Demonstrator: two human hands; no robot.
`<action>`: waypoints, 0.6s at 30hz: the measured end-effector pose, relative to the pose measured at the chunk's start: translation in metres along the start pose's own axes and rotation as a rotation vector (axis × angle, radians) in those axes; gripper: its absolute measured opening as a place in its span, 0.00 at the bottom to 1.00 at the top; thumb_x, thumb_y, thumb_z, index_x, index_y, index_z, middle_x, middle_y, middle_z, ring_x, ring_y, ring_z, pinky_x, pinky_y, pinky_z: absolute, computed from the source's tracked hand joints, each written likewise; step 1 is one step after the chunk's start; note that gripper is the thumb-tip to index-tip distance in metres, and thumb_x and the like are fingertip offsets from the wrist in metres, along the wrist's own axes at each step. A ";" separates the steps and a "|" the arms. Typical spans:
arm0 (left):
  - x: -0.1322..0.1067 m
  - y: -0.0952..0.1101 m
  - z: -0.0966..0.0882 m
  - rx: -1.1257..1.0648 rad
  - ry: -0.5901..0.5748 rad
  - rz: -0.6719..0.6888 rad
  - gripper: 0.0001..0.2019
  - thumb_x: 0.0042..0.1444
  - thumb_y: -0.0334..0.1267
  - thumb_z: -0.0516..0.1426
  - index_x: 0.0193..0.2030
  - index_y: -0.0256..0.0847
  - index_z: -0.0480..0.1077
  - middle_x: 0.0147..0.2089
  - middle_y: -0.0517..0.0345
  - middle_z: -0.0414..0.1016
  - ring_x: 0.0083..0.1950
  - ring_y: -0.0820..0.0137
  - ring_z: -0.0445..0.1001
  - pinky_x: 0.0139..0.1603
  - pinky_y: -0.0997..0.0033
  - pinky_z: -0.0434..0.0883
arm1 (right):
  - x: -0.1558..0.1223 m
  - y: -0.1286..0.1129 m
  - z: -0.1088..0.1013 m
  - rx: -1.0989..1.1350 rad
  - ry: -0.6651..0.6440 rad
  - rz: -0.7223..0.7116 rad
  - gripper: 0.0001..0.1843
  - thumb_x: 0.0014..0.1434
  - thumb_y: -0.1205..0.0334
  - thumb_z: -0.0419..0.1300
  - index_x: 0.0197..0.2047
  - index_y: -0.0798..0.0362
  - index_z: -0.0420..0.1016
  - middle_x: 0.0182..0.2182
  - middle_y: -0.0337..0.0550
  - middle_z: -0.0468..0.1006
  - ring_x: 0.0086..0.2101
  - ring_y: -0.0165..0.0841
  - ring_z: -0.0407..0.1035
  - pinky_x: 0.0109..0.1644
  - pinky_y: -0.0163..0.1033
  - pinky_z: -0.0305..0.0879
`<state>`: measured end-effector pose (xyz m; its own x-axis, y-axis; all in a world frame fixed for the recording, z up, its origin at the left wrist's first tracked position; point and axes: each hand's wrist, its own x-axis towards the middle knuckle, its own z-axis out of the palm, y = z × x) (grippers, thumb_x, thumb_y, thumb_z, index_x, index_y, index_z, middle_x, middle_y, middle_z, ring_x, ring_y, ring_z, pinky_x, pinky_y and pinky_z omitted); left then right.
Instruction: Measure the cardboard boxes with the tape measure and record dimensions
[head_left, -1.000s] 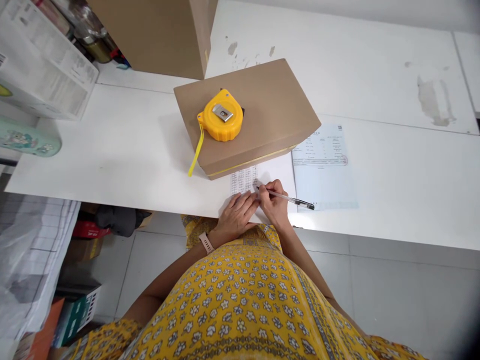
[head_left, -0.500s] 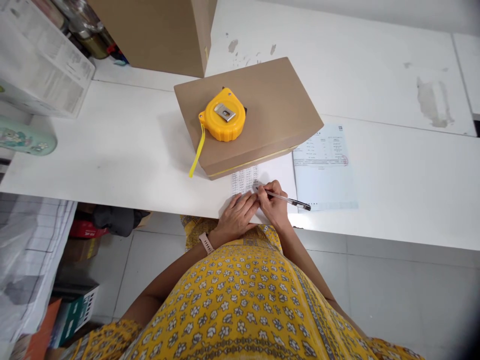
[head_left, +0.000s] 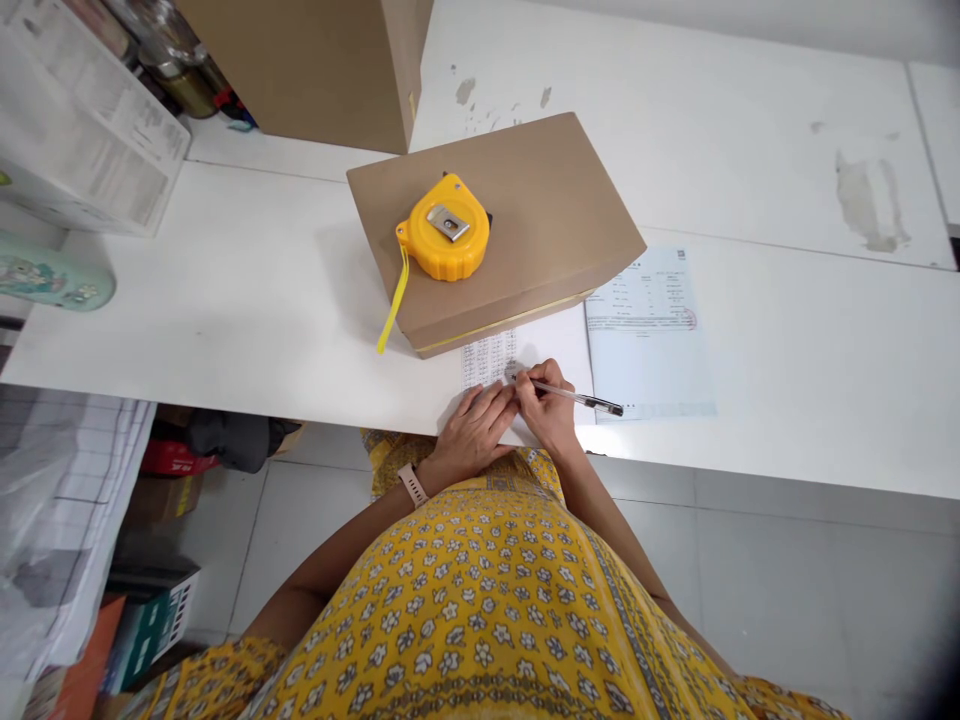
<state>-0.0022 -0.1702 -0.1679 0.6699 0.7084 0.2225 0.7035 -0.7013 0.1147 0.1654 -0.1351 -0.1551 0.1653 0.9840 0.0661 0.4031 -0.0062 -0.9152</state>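
My right hand is closed around a clear pen with a black end, its tip down on a white sheet of paper. Rows of small writing cover the sheet's left part. My left hand lies flat on the sheet's lower edge, fingers stretched out and touching the right hand's fingertips. Just beyond both hands, a brown cardboard box covers the upper part of the sheet. On that box rests a yellow tape measure with a metal clip and a yellow strap.
A pale blue printed form with a red stamp lies right of the sheet. Further back stands a larger cardboard box. At the left are a white carton and a green bottle. The white table's front edge runs below my hands.
Almost nothing differs. The pen's rear end has dipped very slightly in my right hand, and the whole view has shifted by a few pixels.
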 end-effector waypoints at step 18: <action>0.000 0.000 -0.001 -0.038 -0.032 -0.009 0.36 0.71 0.62 0.44 0.71 0.33 0.63 0.70 0.43 0.70 0.75 0.56 0.62 0.76 0.51 0.57 | 0.000 -0.003 0.000 0.017 0.004 0.007 0.12 0.65 0.57 0.59 0.31 0.47 0.62 0.22 0.32 0.65 0.24 0.28 0.60 0.29 0.38 0.59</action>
<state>-0.0023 -0.1703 -0.1673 0.6711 0.7165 0.1905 0.7006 -0.6969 0.1530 0.1643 -0.1352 -0.1520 0.1721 0.9832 0.0613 0.3862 -0.0101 -0.9223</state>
